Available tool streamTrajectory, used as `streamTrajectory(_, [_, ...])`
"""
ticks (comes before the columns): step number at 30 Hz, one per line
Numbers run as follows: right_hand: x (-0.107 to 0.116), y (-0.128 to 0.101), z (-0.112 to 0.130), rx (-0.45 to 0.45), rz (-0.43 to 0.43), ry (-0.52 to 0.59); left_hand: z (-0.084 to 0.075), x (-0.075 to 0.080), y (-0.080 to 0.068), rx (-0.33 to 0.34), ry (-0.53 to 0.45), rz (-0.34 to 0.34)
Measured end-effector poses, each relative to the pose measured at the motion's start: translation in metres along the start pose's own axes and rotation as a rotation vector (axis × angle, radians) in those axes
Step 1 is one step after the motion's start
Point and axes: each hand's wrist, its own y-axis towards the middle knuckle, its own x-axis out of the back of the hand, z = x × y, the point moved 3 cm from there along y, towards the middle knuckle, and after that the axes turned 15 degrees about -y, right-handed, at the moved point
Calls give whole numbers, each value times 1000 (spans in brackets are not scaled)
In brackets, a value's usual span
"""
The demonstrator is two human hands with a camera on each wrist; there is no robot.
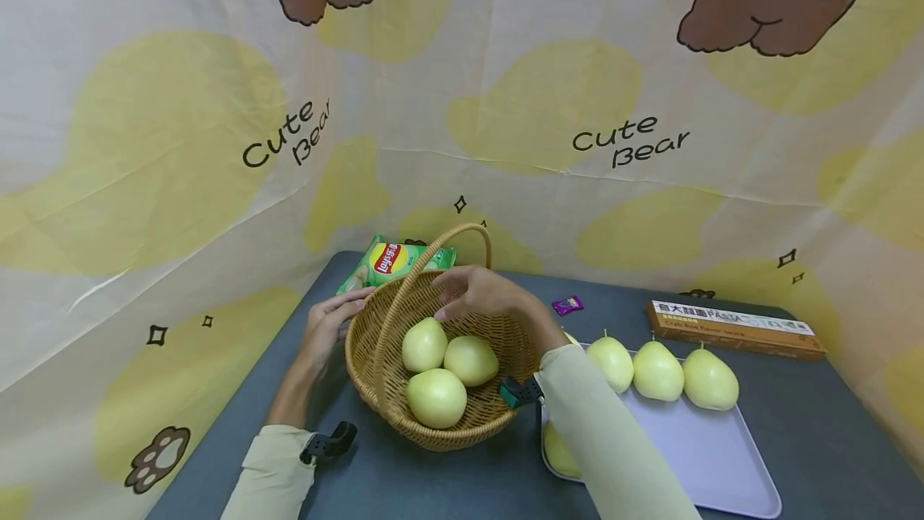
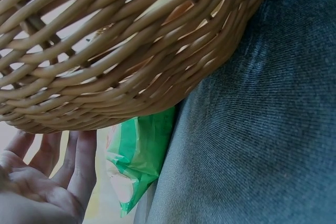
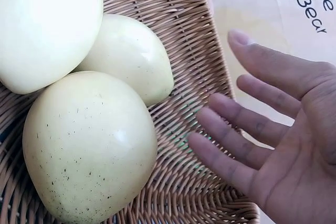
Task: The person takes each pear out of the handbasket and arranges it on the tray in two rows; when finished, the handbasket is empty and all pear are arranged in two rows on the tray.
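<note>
A wicker basket (image 1: pixel 447 436) with a tall arched handle stands on the table, tilted slightly to show its inside. Three pale yellow-green pears lie in it: one pear (image 1: pixel 424 343) at the back left, another pear (image 1: pixel 472 360) to its right, and a speckled pear (image 3: pixel 89 145) close to the right wrist camera. Straight fingers of my left hand (image 1: pixel 328 327) touch the basket's outer left side near the rim. Over the back of the basket, my right hand (image 1: pixel 472 293) holds nothing. Its fingers are spread and relaxed, apart from the pears.
Right of the basket, a pale tray (image 1: pixel 693 448) bears several pears, partly behind my right sleeve. A green chip bag (image 1: pixel 404 262) lies behind the basket. A small purple packet (image 1: pixel 568 306) and a long pasta box (image 1: pixel 732 330) lie farther back, before the printed cloth.
</note>
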Motion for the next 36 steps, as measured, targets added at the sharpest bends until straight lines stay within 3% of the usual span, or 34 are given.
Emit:
streamTrajectory(9, [-8,8,-6,-32,72,-77,0,-1,0,4,4,-5])
streamTrajectory(16, [-14,13,-11,-101,162,-73,0,-2,-1,12,7,-7])
streamTrajectory(21, [-18,15,-9,-91,206,-109,-1,-2,-1,12,1,-9])
streamTrajectory(36, [-25,24,-1,-56,224,-160,0,0,0,5,9,-12])
